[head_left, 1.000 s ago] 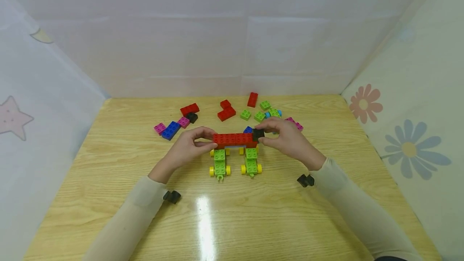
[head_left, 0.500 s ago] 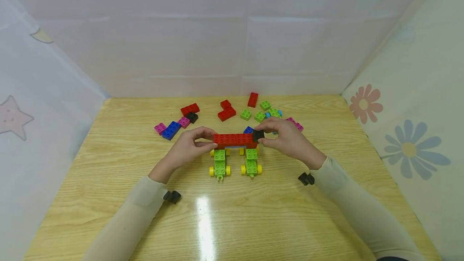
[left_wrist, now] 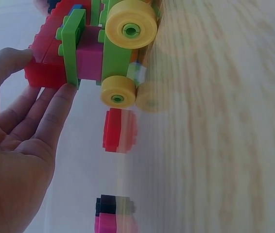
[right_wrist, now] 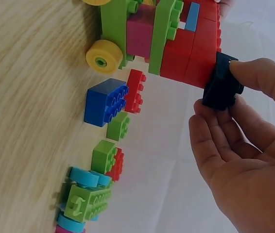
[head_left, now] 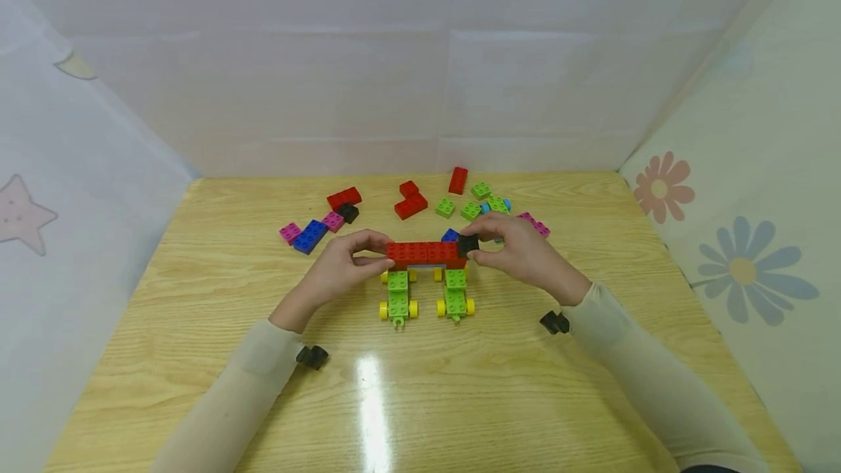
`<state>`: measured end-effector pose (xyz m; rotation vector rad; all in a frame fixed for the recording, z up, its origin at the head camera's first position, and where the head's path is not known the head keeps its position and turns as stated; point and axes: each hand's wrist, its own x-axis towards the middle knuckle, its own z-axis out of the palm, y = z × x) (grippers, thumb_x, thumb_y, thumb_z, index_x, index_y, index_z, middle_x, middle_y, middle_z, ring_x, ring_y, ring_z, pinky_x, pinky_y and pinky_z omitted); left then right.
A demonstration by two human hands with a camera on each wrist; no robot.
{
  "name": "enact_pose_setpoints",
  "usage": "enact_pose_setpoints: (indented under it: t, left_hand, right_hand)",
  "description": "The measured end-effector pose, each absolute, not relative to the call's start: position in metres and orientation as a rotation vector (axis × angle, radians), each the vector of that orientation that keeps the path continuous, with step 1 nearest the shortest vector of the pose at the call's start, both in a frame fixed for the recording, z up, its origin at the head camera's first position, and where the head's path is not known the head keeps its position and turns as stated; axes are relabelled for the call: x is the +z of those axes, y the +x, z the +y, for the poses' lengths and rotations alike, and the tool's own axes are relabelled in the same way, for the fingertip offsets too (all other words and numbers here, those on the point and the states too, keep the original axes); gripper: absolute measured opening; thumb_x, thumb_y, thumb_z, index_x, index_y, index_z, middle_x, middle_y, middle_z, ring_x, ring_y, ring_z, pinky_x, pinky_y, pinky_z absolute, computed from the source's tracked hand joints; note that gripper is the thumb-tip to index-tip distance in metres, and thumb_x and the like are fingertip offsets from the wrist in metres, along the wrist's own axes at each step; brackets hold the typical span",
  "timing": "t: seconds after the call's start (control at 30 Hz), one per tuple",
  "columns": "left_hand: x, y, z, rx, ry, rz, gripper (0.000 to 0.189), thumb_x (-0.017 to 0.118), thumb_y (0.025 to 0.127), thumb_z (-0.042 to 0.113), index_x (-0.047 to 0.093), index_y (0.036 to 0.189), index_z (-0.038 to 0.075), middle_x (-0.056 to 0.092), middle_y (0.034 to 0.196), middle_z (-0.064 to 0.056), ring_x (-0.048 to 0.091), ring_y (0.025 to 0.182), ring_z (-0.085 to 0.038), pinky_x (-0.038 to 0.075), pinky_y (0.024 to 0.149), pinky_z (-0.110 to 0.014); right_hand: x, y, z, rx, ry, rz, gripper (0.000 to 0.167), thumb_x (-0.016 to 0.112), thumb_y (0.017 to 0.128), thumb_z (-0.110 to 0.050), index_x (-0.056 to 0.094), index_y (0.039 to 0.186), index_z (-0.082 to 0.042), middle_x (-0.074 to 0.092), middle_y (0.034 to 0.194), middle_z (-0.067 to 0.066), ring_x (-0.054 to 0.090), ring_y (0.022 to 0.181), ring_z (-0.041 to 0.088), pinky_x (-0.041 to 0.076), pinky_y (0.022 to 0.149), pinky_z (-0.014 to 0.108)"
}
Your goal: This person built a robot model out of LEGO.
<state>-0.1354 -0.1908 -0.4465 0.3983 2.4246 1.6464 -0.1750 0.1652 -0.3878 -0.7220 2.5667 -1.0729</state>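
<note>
A row of red bricks (head_left: 420,254) bridges two green wheeled bases (head_left: 398,304) with yellow wheels (left_wrist: 130,24). Between base and top, a pink brick (left_wrist: 89,58) and a flat green brick (left_wrist: 72,46) show in the left wrist view. My left hand (head_left: 338,272) grips the left end of the red row, thumb on one side and fingertips on the other. At the opposite end, my right hand (head_left: 525,254) pinches a small black brick (right_wrist: 220,80) between thumb and fingers. That brick sits against the upper right end of the red row.
Loose bricks lie behind the build: a blue brick (head_left: 310,236), a black brick (head_left: 347,213) and several red, pink and green ones. At the right back stands a green base with light blue wheels (right_wrist: 88,199). Cloth walls border the wooden table (head_left: 434,400).
</note>
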Motion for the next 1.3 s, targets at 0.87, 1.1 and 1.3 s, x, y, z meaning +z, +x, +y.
enact_pose_setpoints:
  t: [0.87,1.1,1.3]
  left_hand:
    - [-0.44,-0.146,-0.255,1.347,0.349,2.72,0.04,0.077,0.109,0.033,0.074,0.14,0.007,0.075,0.144,-0.01,0.076,0.128,-0.035,0.063,0.109,-0.052]
    - [-0.436,-0.175,-0.273,1.099,0.334,2.907,0.035,0.075,0.11,0.026,0.074,0.139,0.007,0.075,0.144,-0.016,0.07,0.132,-0.042,0.056,0.116,-0.064]
    - [-0.439,-0.203,-0.271,0.791,0.423,3.002,0.038,0.077,0.107,0.02,0.073,0.141,0.004,0.071,0.146,-0.019,0.066,0.135,-0.046,0.052,0.118,-0.065]
  right_hand:
    - [-0.395,-0.182,0.168,-1.183,-0.623,2.457,0.041,0.086,0.101,-0.026,0.076,0.14,-0.02,0.074,0.142,0.004,0.07,0.13,0.031,0.055,0.118,0.062]
    - [-0.4,-0.185,0.169,-1.223,-0.658,2.435,0.04,0.086,0.101,-0.025,0.076,0.139,-0.019,0.074,0.141,0.005,0.071,0.13,0.031,0.053,0.119,0.065]
    - [-0.401,-0.184,0.168,-1.246,-0.665,2.424,0.04,0.087,0.1,-0.022,0.077,0.138,-0.018,0.074,0.139,0.006,0.071,0.129,0.032,0.054,0.118,0.066]
